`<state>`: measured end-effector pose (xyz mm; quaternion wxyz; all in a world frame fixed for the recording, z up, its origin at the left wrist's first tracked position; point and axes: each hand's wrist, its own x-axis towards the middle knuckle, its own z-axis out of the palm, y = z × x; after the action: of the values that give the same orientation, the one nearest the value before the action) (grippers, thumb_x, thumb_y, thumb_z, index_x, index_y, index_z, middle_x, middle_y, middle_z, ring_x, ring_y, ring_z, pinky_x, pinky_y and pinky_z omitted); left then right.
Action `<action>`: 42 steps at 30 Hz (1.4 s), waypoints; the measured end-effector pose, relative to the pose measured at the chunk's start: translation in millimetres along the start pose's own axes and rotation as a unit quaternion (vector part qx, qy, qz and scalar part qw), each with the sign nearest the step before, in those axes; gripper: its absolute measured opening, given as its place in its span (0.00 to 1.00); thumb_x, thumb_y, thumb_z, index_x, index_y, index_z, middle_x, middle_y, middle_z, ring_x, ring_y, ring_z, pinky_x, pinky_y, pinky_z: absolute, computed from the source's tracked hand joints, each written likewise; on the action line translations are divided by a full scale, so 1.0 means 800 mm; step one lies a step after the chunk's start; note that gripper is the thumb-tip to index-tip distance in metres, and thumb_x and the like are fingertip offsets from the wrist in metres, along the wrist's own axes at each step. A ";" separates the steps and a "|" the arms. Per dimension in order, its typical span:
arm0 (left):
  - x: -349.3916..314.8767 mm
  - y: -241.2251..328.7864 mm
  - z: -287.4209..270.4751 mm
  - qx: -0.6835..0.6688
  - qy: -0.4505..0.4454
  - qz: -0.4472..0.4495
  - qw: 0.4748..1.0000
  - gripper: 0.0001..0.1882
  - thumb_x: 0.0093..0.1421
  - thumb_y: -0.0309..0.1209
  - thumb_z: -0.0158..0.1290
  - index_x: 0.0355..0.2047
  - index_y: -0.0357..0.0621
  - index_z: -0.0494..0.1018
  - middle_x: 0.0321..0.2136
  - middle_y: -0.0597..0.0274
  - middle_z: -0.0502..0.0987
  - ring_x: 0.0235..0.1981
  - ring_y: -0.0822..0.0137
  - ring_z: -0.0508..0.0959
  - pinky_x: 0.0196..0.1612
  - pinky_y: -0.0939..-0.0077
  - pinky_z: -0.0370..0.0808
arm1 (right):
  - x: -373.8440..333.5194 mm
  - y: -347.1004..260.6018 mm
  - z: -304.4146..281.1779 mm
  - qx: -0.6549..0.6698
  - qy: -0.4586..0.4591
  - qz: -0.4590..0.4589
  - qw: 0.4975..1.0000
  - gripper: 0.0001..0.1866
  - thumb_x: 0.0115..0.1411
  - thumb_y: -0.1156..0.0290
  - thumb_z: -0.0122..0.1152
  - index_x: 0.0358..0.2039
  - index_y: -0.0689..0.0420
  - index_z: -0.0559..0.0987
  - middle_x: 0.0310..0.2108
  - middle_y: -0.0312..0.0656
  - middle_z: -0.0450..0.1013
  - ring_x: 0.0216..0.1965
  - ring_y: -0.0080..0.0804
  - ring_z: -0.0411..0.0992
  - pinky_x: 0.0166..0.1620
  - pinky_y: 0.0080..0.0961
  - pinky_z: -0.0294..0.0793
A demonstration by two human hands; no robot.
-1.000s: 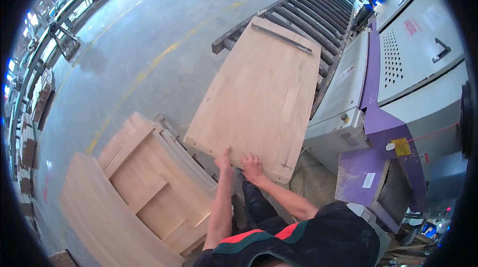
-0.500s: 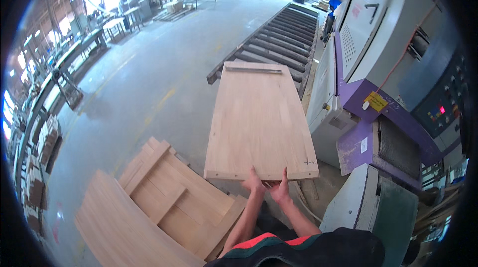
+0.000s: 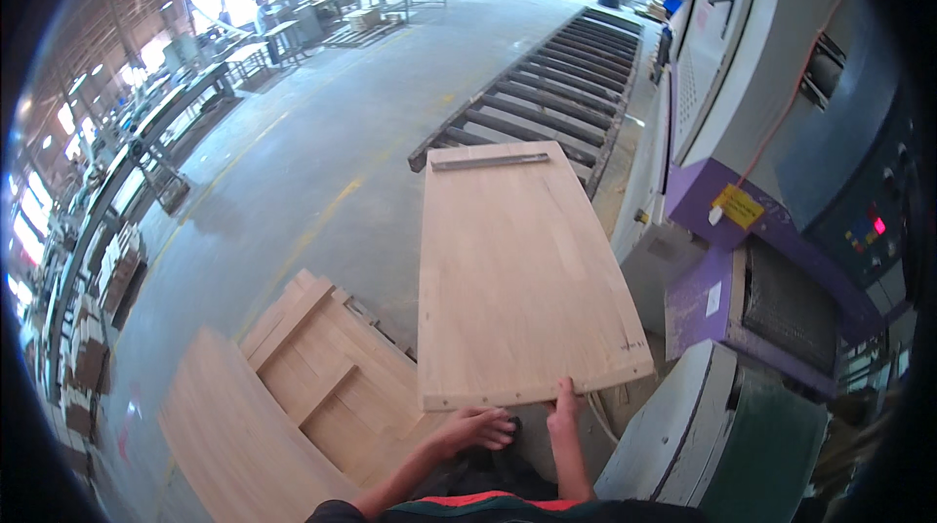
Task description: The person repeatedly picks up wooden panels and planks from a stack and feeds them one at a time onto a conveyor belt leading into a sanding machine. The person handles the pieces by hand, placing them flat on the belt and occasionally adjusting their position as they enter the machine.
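A wide, light wooden panel [image 3: 527, 279] lies in front of me, with a row of small holes along its near edge. At its far end rests a narrow grey metal bar [image 3: 491, 162]. My right hand [image 3: 564, 406] grips the near edge right of its middle, thumb up against the edge and the other fingers largely hidden below. Just under the left part of that edge is my left hand [image 3: 476, 430], fingers stretched out and holding nothing. On the left stand wooden boards [image 3: 327, 377] in a stack, with another smooth wooden panel [image 3: 244, 435] beside them.
A roller conveyor [image 3: 547, 84] runs away beyond the panel. Close on the right is a grey and purple machine [image 3: 703, 279] with a control panel [image 3: 878, 221] and a red light. Benches [image 3: 185, 84] and stacked wood [image 3: 117, 264] line the far left.
My left hand has let go of the panel's near edge and moved left and down. The panel's near end has come closer to me; my right hand still holds it.
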<state>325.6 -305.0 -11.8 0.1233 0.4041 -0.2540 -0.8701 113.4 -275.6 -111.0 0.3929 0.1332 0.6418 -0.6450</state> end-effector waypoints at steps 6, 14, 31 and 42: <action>0.051 0.119 -0.158 0.024 0.257 0.327 0.909 0.23 0.62 0.44 0.50 0.49 0.37 0.67 0.39 0.54 0.75 0.37 0.62 0.76 0.42 0.68 0.74 | 0.006 -0.051 -0.057 -0.061 0.034 -0.044 0.997 0.28 0.45 0.63 0.63 0.44 0.61 0.65 0.36 0.44 0.70 0.32 0.36 0.73 0.29 0.37 0.77; 0.283 0.222 -0.232 -0.191 0.061 0.267 0.943 0.35 0.61 0.51 0.46 0.62 0.42 0.55 0.56 0.51 0.64 0.53 0.56 0.69 0.54 0.60 0.68 | 0.033 -0.125 -0.088 -0.110 0.105 -0.109 0.982 0.29 0.46 0.62 0.61 0.45 0.65 0.66 0.40 0.46 0.68 0.39 0.37 0.71 0.38 0.36 0.74; 0.389 0.344 -0.321 -0.144 0.014 0.219 0.965 0.32 0.60 0.49 0.48 0.55 0.36 0.62 0.49 0.51 0.73 0.50 0.56 0.73 0.53 0.61 0.70 | -0.010 -0.094 -0.079 -0.176 0.174 -0.205 0.947 0.24 0.47 0.68 0.58 0.42 0.71 0.70 0.39 0.49 0.71 0.39 0.37 0.70 0.45 0.31 0.69; 0.394 0.305 -0.344 -0.087 0.129 0.250 0.956 0.20 0.56 0.33 0.53 0.47 0.34 0.68 0.39 0.52 0.76 0.39 0.57 0.78 0.45 0.60 0.75 | -0.005 -0.100 -0.124 -0.132 0.167 -0.199 0.957 0.25 0.47 0.70 0.56 0.45 0.70 0.68 0.38 0.47 0.70 0.36 0.38 0.71 0.40 0.32 0.70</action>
<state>335.9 -736.2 -231.2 0.4031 0.4244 -0.2519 -0.7706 28.8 -192.4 -64.5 0.1581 0.0550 0.7913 -0.5881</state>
